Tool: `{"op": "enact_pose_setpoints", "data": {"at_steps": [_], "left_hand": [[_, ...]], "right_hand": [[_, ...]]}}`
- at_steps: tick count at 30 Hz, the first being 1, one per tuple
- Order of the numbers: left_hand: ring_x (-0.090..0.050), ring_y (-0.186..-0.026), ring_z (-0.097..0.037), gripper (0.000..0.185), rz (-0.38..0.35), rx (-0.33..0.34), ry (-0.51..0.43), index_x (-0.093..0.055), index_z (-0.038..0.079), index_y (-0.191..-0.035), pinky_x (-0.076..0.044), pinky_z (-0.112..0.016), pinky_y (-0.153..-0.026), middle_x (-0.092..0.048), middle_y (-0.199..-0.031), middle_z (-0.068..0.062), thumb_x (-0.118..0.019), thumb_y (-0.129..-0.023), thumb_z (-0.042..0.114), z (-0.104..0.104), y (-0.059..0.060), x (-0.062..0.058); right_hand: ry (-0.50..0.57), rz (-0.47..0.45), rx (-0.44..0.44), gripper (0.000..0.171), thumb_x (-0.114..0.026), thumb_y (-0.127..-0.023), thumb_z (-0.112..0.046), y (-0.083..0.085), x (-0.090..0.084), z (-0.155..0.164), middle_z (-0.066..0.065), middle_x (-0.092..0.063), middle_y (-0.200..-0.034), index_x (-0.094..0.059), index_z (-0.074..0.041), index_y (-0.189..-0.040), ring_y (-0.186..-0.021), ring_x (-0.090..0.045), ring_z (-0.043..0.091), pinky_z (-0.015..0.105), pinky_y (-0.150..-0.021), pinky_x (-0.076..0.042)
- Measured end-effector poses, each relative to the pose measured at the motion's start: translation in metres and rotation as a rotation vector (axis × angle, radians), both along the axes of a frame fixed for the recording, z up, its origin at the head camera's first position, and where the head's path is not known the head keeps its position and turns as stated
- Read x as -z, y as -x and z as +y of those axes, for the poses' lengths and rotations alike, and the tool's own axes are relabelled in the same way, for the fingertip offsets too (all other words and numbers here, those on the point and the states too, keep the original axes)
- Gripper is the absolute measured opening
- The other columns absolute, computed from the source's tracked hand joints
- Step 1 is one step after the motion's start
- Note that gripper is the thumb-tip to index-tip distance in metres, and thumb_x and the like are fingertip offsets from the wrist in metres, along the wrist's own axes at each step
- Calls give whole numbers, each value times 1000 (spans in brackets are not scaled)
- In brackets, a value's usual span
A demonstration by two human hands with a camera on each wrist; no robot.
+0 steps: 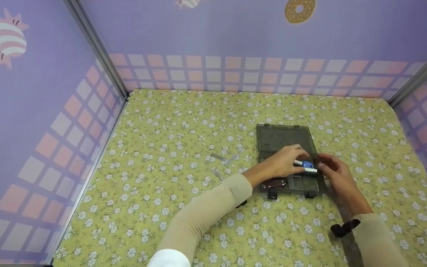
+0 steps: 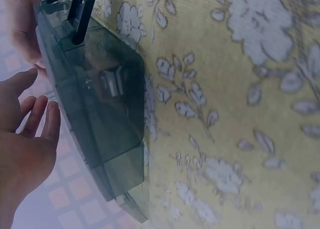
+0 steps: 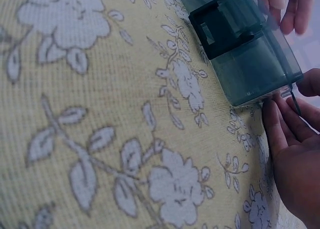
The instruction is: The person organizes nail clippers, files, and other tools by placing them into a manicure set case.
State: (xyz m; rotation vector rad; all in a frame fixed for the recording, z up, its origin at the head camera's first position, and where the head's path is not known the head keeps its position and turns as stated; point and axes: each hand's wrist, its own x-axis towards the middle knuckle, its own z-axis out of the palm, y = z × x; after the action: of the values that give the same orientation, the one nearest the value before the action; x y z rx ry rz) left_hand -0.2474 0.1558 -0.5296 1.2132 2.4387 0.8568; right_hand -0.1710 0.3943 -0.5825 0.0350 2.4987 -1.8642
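Note:
A translucent dark compartment box stands on the cloth, its lid folded back toward the far wall. My left hand is over the compartments, fingers loosely bent; in the left wrist view the same hand shows spread fingers with nothing between them. Just beyond its fingertips lie a blue-and-white item and a white stick-like piece in the box. My right hand holds the box's right side, its fingers on the outer wall and thumb near the rim. A dark red item with metal ends lies in a front compartment.
Several clear plastic strips lie on the floral cloth left of the box. Two black latches hang off its front edge. Patterned purple panels wall in the back and both sides.

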Motion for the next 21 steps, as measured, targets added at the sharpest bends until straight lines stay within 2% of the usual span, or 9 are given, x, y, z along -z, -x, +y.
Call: {"op": "enact_pose_setpoints", "data": {"at_steps": [7, 14, 21], "left_hand": [[-61, -122, -14, 45, 47, 2, 9, -64, 10, -144, -49, -18, -100, -60, -135, 0, -74, -102, 26, -30, -2, -8], [-62, -122, -18, 48, 54, -58, -22, -64, 8, -143, -48, -18, -103, -61, -134, -2, -78, -100, 23, -71, 4, -14], [-62, -124, -21, 45, 79, -86, -16, -64, 8, -141, -49, -25, -107, -61, -132, -5, -77, -100, 21, -108, 10, -18]], "right_hand": [[19, -27, 21, 52, -55, -113, -23, 1, 0, -3, 25, -52, -149, -44, 3, -157, -121, -59, 11, 18, -90, -54], [28, 1, 25, 50, -57, -112, -19, 2, 0, -2, 23, -53, -147, -46, 6, -154, -120, -60, 9, 17, -92, -53], [27, 7, 26, 50, -56, -112, -18, 2, 4, -1, 25, -52, -148, -45, 8, -154, -120, -60, 7, 17, -92, -53]]}}
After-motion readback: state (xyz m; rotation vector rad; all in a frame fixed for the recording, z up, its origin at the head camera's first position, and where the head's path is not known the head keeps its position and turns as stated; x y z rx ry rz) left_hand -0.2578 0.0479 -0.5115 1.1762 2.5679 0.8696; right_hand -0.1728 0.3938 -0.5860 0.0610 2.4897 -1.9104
